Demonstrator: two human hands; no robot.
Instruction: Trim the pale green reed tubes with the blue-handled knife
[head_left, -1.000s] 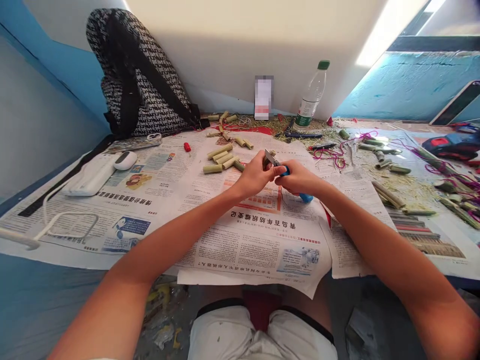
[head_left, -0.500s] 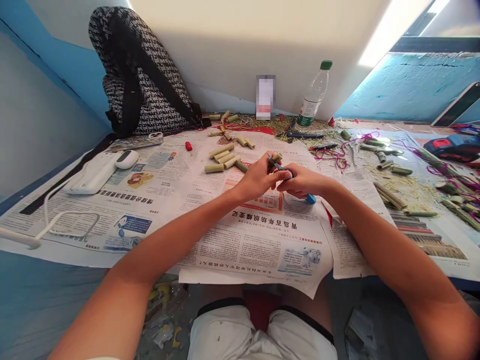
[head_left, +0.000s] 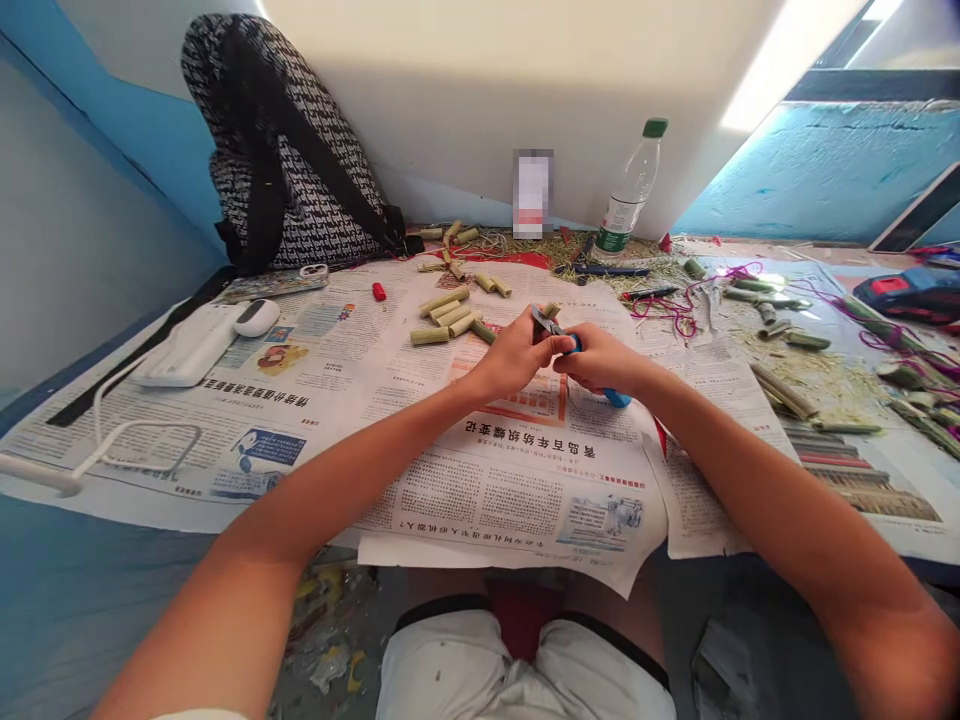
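Across the bench [head_left: 41, 388] lies newspaper [head_left: 431, 490]; between near and far edges, the left hand [head_left: 517, 356] and right hand [head_left: 606, 360] meet, fingers curled closed, the right grasping a blue-handled tool [head_left: 616, 398], the left a bamboo piece [head_left: 551, 311] (one end pokes out beside the tool's metal).

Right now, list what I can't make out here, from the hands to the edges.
All in the head view:
Short tan bamboo piece: lower part hidden by the left hand.
Blue-handled metal cutting tool: grip mostly covered by the right hand.
Dark blue and red device: cut off by the right edge.
Upright white rectangular screen: upper part masked by blocky pixels.
Printed white newspaper: fine text too small to read.
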